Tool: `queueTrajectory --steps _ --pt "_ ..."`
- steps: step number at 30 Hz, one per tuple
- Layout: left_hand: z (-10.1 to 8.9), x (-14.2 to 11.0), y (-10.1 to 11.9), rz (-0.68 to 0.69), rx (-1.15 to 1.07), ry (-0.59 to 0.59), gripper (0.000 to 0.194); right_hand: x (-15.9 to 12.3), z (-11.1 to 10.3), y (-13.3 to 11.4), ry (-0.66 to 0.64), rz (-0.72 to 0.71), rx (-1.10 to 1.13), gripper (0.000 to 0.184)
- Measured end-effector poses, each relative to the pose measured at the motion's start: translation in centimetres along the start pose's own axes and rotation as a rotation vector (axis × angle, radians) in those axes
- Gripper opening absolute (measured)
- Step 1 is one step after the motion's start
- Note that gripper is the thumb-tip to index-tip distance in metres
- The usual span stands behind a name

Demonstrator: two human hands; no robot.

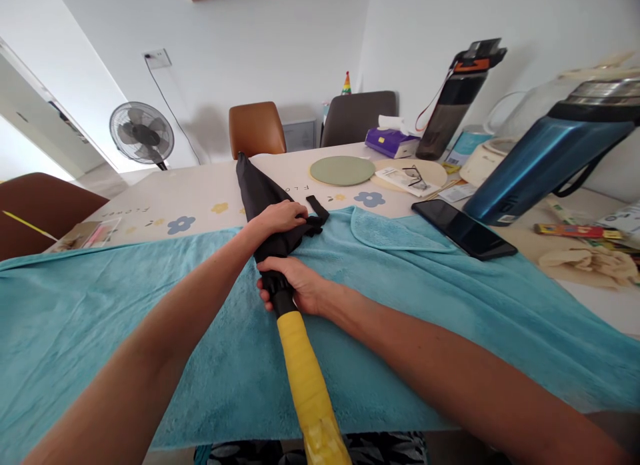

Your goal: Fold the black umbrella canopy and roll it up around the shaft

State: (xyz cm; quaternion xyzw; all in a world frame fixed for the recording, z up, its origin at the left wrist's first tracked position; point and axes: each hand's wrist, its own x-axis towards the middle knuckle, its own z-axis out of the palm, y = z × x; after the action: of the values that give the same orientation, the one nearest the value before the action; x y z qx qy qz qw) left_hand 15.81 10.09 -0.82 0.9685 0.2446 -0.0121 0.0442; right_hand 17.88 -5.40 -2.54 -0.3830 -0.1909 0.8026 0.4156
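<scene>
A folded black umbrella [256,188] lies lengthwise across the table, tip pointing away and its yellow-wrapped handle [303,365] toward me. My left hand [281,218] is curled over the gathered black cloth, pressing it around the middle. Just below it, my right hand [297,285] grips the lower end of the canopy by the black shaft, thumb on top. A loose black strap [317,206] sticks out to the right of my left hand. Under the umbrella spreads a turquoise towel [215,358].
Right of the towel are a black phone [463,228], a blue thermos [550,162] and a dark bottle [453,105]. A green round mat [343,170], glasses [414,177] and a purple tissue box [391,142] sit farther back. Beyond stand two chairs and a fan [143,133].
</scene>
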Motion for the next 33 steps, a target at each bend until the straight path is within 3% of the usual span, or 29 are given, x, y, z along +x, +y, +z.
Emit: queueTrajectory --steps 13,24,29,33 --pt "0.04 -0.57 0.05 0.007 -0.010 0.009 0.041 0.20 -0.16 0.10 -0.018 -0.002 -0.020 0.008" --pt "0.07 -0.29 -0.23 -0.024 -0.087 -0.009 0.034 0.03 -0.01 0.02 -0.002 -0.009 -0.025 0.008" --pt "0.00 -0.39 -0.09 -0.077 -0.099 0.064 0.033 0.04 -0.04 0.00 -0.008 -0.001 -0.019 0.009" --pt "0.03 -0.49 -0.23 -0.104 -0.208 0.225 0.031 0.03 -0.01 -0.03 -0.004 0.012 -0.023 0.011"
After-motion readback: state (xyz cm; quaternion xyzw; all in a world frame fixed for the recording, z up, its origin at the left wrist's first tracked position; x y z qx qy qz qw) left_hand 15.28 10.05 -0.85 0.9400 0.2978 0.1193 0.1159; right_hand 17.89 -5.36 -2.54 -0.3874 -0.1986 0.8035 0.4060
